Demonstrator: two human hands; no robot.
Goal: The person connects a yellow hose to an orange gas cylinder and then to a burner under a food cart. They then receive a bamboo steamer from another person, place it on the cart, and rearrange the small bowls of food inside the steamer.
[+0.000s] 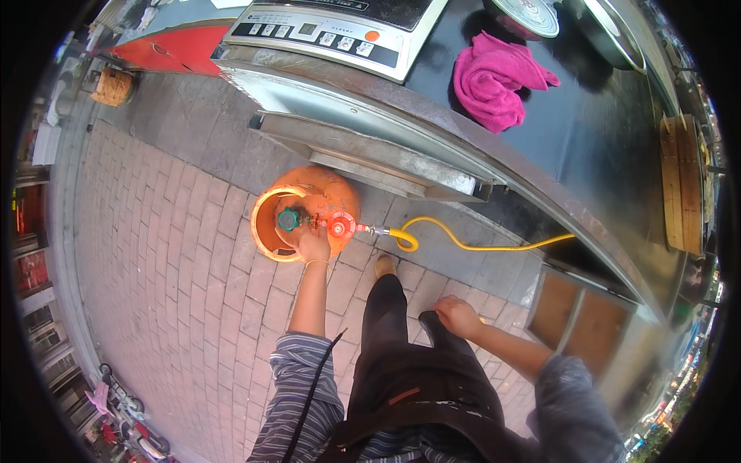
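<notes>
An orange gas cylinder (pixel 341 194) stands on the paving beside the metal cart. My left hand (pixel 313 243) is at its valve, just right of the green valve handwheel (pixel 288 220); the fingers are partly hidden, so its grip cannot be told. A red gas regulator (pixel 341 225) is joined to the valve, and from it a yellow gas hose (pixel 440 223) loops and runs right, under the cart. My right hand (pixel 458 315) hangs over my right knee with curled fingers, apart from the cylinder.
Above the cylinder juts the cart's metal ledge (pixel 370 153). On the counter (pixel 579 139) are an induction cooker (pixel 324 35), a pink cloth (pixel 498 81), a metal pot (pixel 613 35) and a bamboo steamer (pixel 680 185). A brown-panelled box (pixel 579 315) stands at lower right. Parked scooters (pixel 130 416) are far left.
</notes>
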